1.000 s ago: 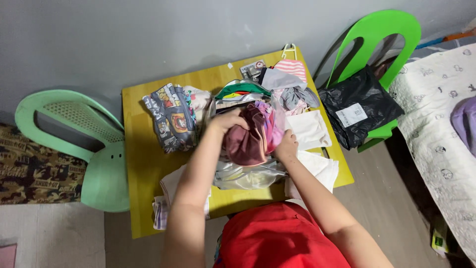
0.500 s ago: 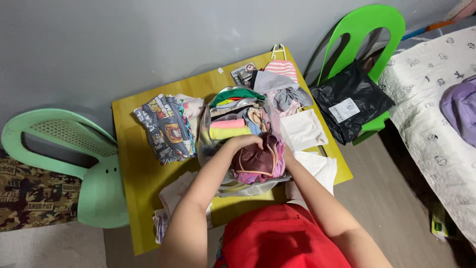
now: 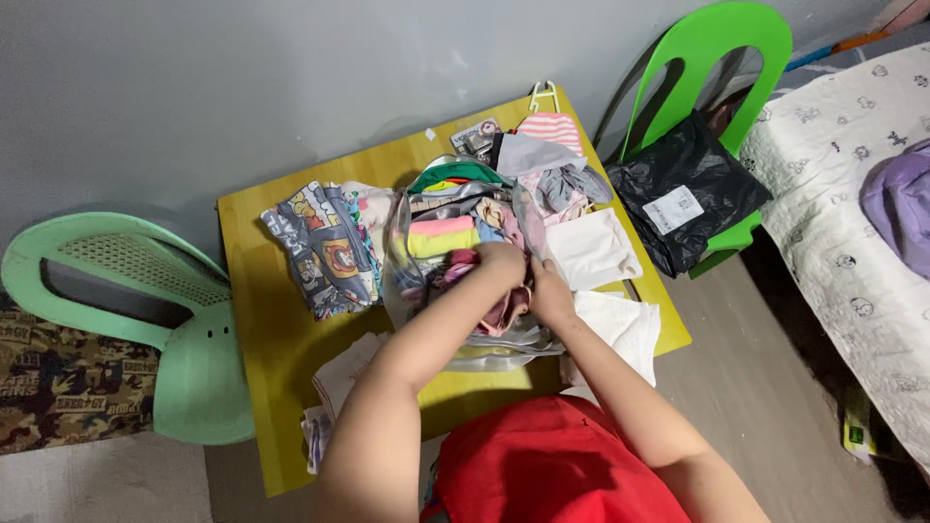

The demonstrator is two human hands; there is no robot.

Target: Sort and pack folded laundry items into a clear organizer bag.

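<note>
On the left of the yellow surface [image 3: 262, 329] lies a folded cartoon-print garment [image 3: 320, 247], just beside the clear bag [image 3: 402, 261] packed with folded clothes. Your left hand [image 3: 502, 261] and right hand [image 3: 550, 295] both clutch a pink garment [image 3: 504, 310] at the bag's near end. White folded cloths [image 3: 593, 250] lie just right of the bag, and a black plastic bag [image 3: 683, 203] rests on the green chair [image 3: 722, 48].
</note>
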